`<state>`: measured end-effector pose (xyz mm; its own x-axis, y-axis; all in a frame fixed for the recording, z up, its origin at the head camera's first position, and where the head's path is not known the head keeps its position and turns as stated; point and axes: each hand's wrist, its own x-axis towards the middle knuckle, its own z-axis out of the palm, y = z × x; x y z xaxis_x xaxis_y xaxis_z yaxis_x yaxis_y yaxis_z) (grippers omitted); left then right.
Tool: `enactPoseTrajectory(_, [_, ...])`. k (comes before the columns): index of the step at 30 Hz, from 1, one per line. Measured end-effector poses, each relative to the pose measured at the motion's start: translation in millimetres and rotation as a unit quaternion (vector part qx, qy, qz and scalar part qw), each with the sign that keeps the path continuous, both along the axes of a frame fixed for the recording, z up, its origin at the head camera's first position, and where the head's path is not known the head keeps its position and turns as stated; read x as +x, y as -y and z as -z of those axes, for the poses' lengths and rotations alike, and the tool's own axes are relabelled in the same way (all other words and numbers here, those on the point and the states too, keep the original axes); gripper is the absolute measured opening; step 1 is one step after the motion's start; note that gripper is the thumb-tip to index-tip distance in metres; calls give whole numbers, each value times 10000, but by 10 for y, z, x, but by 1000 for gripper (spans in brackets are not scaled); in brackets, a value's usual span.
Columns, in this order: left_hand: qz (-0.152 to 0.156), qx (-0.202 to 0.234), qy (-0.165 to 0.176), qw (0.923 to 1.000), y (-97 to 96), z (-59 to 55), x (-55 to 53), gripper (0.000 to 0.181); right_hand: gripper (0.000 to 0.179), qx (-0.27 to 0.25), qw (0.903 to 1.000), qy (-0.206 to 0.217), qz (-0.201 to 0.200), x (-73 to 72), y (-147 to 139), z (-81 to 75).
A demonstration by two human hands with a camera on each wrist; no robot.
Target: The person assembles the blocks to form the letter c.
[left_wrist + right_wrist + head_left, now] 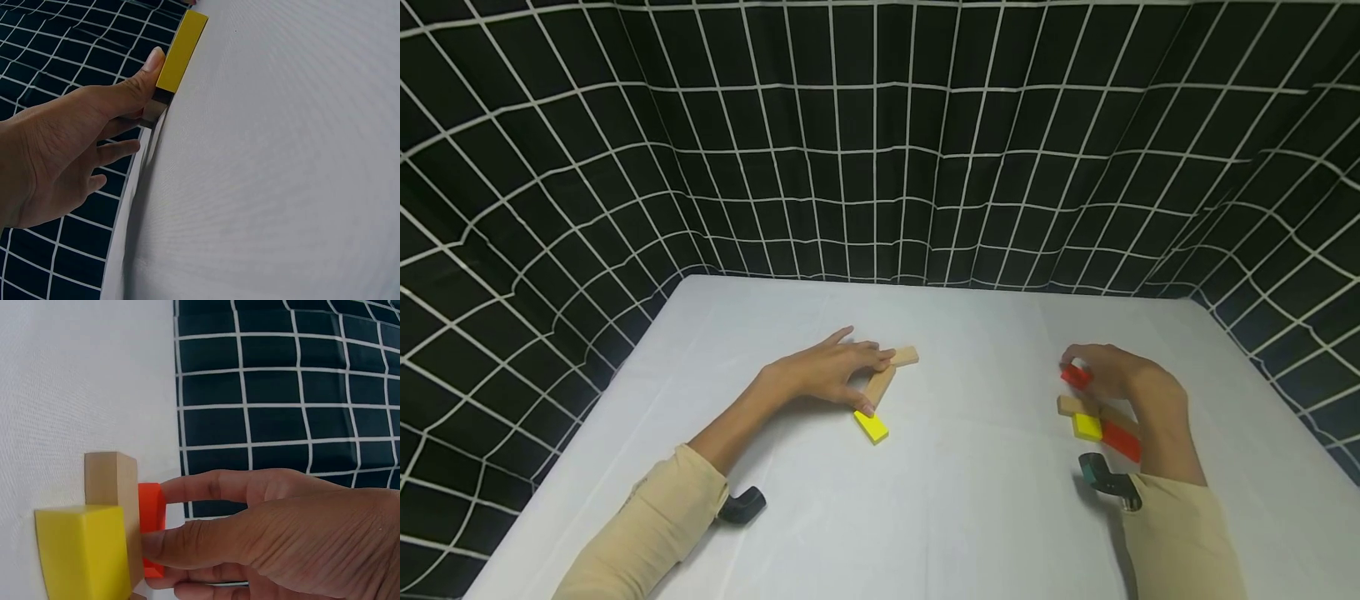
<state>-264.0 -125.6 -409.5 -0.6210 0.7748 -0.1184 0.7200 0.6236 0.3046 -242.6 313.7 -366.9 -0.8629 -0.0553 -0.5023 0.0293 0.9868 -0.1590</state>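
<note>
My left hand [872, 382] lies with straight fingers over two plain wooden blocks: one [904, 357] by the fingertips, the other [880, 385] slanting under the palm. Its thumb touches the end of a yellow block [871, 427], which the left wrist view shows as a yellow block [182, 50] against the thumb of the left hand [145, 103]. My right hand [1078, 367] pinches a red block [1077, 377] just above a cluster of a wooden block [1075, 406], a yellow block [1087, 427] and a second red block [1122, 440]. In the right wrist view the right hand [159, 519] pinches the red block [152, 503] behind a wooden block [115, 481] and a yellow block [84, 550].
Everything lies on a white-covered table [970, 508]. A black curtain with a white grid [880, 150] hangs close around its far, left and right sides. Black wrist-camera mounts sit at my left sleeve [741, 504] and right sleeve [1108, 477].
</note>
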Motion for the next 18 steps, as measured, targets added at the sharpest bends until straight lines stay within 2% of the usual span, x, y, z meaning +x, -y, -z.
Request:
enactPoseTrajectory(7, [25,-2,2,10000,-1,-13,15,81,62,75,10000,-6,10,-12,38,17])
enactPoseTrajectory(18, [-36,-34,30,10000,-5,-6,-2,82,66,-268,9947,-699,-700,-18,228,-64])
